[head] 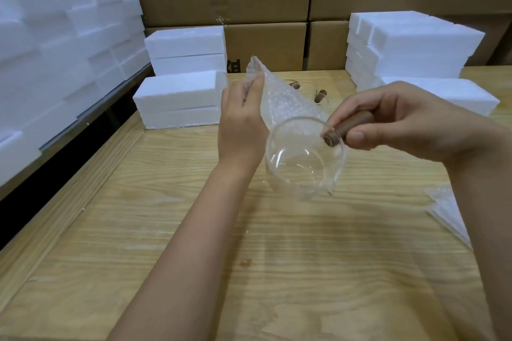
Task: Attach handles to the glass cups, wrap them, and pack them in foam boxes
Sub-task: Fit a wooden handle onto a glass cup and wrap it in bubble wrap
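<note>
Glass cup [304,163]: clear, thin-walled, rounded bowl, mouth tilted toward camera, held above pale wood-grain table [194,257]. Handle [349,127]: brown, matte, stubby cylinder at cup rim. Right hand [401,122]: fingers curled round handle, thumb beneath; cup hangs just left of fingertips. Bubble wrap [285,99]: translucent dimpled sheet, upright, just behind cup, probably touching rim. Left hand [243,119] pinches wrap's left edge, fingertips veiled. White grainy foam boxes [177,97] stacked beyond fingers.
</note>
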Action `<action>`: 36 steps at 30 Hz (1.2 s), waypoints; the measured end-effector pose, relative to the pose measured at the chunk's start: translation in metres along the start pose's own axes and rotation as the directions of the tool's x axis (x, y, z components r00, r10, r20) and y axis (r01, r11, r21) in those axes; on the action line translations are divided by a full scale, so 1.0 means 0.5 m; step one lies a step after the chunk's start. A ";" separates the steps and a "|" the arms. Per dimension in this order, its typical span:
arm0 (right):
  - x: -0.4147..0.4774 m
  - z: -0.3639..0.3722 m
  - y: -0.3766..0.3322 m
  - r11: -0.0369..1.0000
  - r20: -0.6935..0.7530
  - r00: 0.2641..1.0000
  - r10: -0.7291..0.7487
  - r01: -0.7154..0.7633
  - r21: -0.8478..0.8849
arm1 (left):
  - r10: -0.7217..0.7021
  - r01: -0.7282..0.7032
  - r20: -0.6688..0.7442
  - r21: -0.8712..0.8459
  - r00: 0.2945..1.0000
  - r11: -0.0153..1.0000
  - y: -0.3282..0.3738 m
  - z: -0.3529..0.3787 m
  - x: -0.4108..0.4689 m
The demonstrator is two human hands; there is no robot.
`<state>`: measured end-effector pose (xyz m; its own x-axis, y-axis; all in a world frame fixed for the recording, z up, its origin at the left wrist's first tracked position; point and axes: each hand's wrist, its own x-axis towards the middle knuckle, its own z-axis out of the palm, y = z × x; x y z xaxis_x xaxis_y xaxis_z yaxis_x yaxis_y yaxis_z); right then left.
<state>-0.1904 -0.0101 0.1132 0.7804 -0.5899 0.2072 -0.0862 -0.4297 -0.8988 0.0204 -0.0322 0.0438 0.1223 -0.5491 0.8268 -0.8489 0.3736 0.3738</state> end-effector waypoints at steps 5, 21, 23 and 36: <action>0.042 0.038 0.022 0.996 -0.197 0.978 -0.073 0.083 0.043 | -0.045 0.043 -0.012 -0.119 0.999 0.992 0.011 0.000 0.028; 0.017 -0.010 0.034 0.924 -0.650 0.760 0.003 -0.250 -0.288 | -0.071 0.169 0.260 -0.380 0.963 0.909 0.016 0.009 0.001; 0.019 -0.010 0.032 0.825 -0.621 0.783 -0.026 -0.334 -0.455 | -0.064 0.186 0.288 -0.421 0.956 0.888 0.022 0.009 0.000; 0.058 0.025 0.076 0.532 -0.559 0.826 -0.074 -0.441 -0.723 | -0.045 0.483 0.490 -0.832 0.870 0.274 0.063 -0.024 0.027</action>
<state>-0.1633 -0.0347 0.0803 0.3049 -0.8373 0.4538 -0.8378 -0.4624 -0.2904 0.0015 -0.0190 0.0715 -0.1075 -0.8612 0.4967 0.2539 0.4593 0.8512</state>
